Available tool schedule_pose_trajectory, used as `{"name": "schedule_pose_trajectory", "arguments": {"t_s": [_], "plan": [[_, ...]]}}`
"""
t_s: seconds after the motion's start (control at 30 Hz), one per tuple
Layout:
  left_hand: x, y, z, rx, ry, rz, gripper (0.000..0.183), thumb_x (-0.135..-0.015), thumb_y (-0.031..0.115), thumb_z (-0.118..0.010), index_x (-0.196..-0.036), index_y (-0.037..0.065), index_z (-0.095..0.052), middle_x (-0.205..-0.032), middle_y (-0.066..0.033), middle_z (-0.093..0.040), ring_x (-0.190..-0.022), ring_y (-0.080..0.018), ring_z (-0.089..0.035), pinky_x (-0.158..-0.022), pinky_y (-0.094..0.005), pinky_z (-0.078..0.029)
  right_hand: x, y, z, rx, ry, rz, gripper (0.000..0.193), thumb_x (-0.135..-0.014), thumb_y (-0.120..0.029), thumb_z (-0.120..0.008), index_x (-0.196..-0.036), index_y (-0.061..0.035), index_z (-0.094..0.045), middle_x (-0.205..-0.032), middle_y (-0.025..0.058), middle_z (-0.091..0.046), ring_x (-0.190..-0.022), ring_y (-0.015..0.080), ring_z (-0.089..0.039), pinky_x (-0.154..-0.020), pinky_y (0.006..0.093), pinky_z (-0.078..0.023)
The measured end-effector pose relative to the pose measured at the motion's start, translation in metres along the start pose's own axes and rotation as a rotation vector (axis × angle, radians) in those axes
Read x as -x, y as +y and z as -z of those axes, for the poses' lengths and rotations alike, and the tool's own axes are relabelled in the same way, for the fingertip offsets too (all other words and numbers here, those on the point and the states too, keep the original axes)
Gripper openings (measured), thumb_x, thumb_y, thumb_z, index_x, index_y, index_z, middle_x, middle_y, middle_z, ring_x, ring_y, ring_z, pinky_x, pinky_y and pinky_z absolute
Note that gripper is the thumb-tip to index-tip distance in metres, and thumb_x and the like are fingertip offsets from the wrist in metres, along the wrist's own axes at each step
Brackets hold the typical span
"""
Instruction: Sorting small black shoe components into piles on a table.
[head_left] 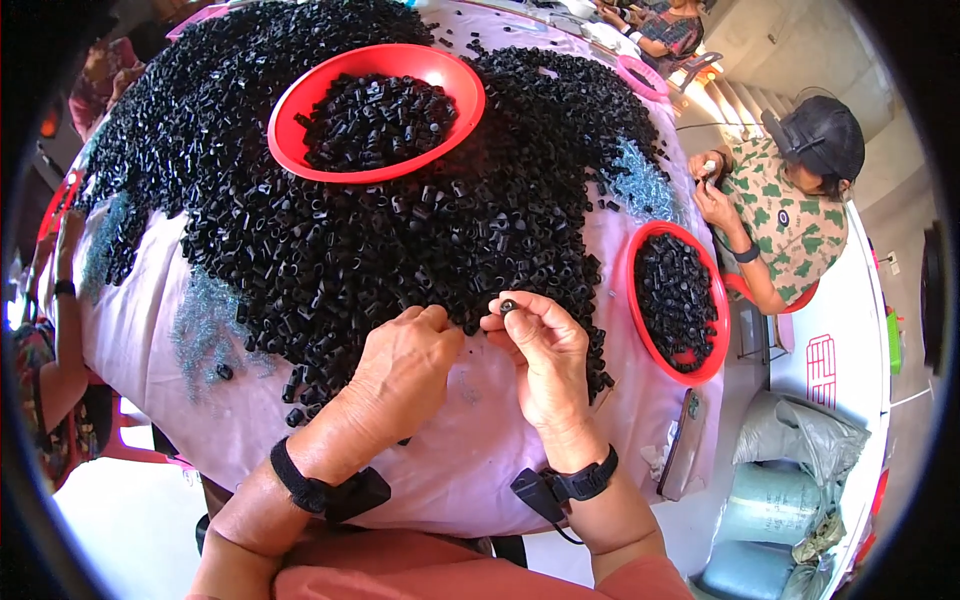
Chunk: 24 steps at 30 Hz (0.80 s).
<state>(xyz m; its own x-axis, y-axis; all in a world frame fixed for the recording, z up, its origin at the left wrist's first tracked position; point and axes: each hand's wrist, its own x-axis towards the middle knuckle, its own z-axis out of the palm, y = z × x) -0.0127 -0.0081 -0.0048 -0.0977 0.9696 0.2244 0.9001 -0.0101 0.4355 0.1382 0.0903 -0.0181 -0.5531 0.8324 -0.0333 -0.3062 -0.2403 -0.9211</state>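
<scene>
Between the thumb and fingers of my right hand (548, 365) is a small black hollow plastic part (508, 306), its round opening facing up. My left hand (405, 362) is beside it, back upward, with the fingers curled in; whatever they may grip is hidden. Both hands hover at the near edge of a large heap of similar black plastic parts (400, 235) spread over the table. A red basin (375, 174) holding more of these parts rests on the heap. To the right, a second red basin (641, 335) also has black parts inside.
Pale pink cloth (150, 310) covers the table. Clear bluish plastic scraps lie in piles at left (205, 315) and right (640, 180). A phone (684, 445) lies by the right edge. A co-worker (790, 205) sits at right; others sit around. Sacks (775, 500) stand lower right.
</scene>
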Motion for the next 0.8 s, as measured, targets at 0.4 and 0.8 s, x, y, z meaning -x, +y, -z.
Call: {"name": "schedule_pose_trajectory", "arguments": {"t_s": [0.4,0.8], "plan": [[-0.011,0.006,0.021,0.466,0.310,0.120,0.020,-0.083,-0.004,-0.071,-0.102,-0.002,-0.073,-0.088,-0.0133,-0.070,-0.077,-0.0231,-0.071,-0.068,-0.0315,-0.056,0.001,0.003,0.000,-0.015,-0.034,-0.042,0.018,-0.094,-0.001,-0.070,-0.112,0.0005,-0.071,-0.100,0.0086,-0.075,-0.089,0.0164,-0.074,-0.083,0.0294,-0.060],[-0.015,0.014,0.013,0.663,0.379,0.150,0.016,-0.089,-0.004,-0.067,-0.104,-0.002,-0.074,-0.095,-0.0150,-0.073,-0.080,-0.0240,-0.075,-0.069,-0.0315,-0.059,0.003,0.004,-0.003,0.008,-0.043,-0.100,0.016,-0.093,0.000,-0.071,-0.109,0.0027,-0.070,-0.097,0.0116,-0.075,-0.087,0.0197,-0.075,-0.081,0.0311,-0.062]]}}
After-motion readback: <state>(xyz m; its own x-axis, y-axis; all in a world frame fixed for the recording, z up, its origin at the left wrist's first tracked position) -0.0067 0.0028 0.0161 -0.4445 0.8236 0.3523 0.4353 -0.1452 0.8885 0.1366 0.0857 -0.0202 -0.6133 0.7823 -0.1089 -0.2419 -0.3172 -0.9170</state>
